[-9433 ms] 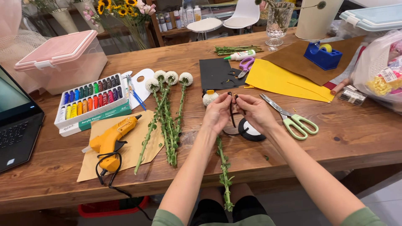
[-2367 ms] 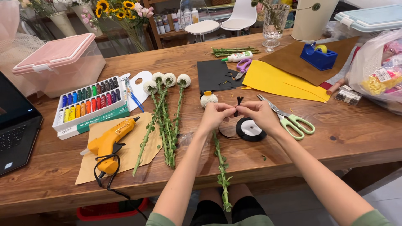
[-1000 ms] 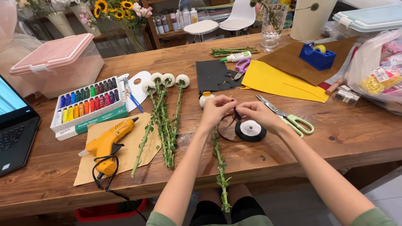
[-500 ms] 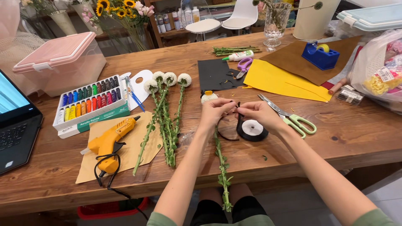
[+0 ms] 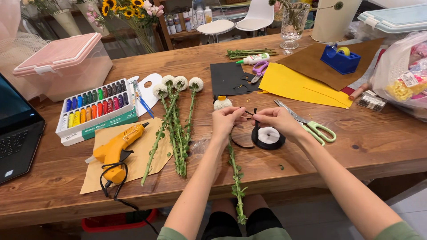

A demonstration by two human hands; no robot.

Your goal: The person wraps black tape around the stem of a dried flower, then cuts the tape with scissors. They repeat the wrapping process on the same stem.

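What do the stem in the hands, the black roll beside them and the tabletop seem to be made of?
The stem looks like a real or faux plant stalk: green, leafy, rough. The black roll seems to be thin matte tape or ribbon on a white core, a strand running up to the left hand and right hand. The tabletop looks like varnished wood, with grain and knots.

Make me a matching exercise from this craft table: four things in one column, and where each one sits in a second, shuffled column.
Things:
1. glue gun
2. tape dispenser
3. green-handled scissors
4. ribbon spool

Places:
A. on the brown sheet at the far right
B. just below the right hand
C. on the tan paper at the near left
D. on bare wood, right of the right hand

Pairs: 1-C, 2-A, 3-D, 4-B
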